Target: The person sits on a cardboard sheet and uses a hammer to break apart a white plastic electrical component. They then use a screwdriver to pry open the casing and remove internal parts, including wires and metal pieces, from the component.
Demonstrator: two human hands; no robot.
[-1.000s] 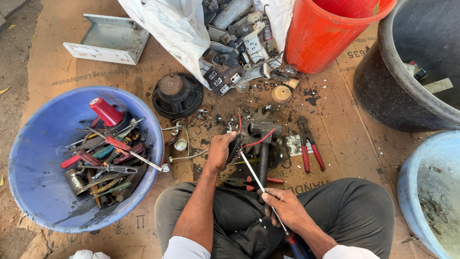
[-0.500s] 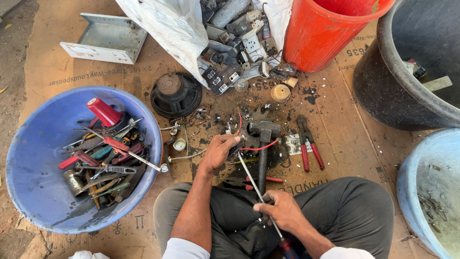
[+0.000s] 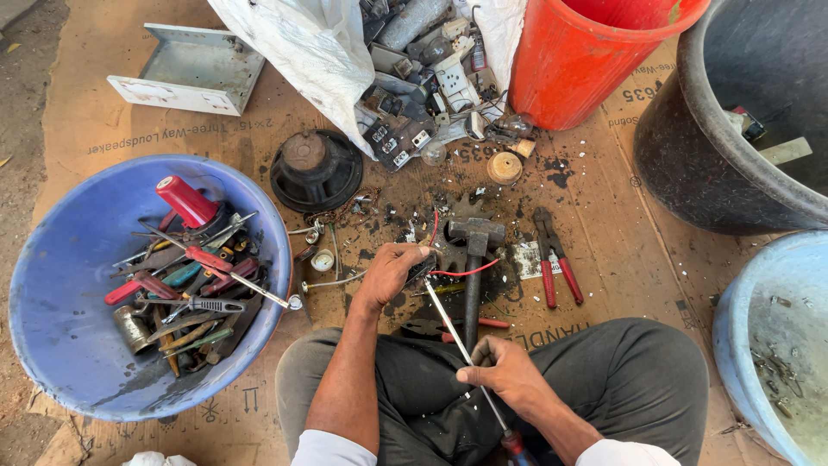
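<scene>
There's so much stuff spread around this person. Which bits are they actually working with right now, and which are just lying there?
In use:
- left hand, pressing down a small dark part with a red wire
- right hand, gripping a long screwdriver aimed at that part

Lying about:
- hammer
- red-handled pliers
- blue tub of tools
- black speaker
- red bucket

Just a white plastic sack (image 3: 302, 52) spilling open at the top edge of the flattened brown printed cardboard box (image 3: 604, 233) underneath everything.
</scene>
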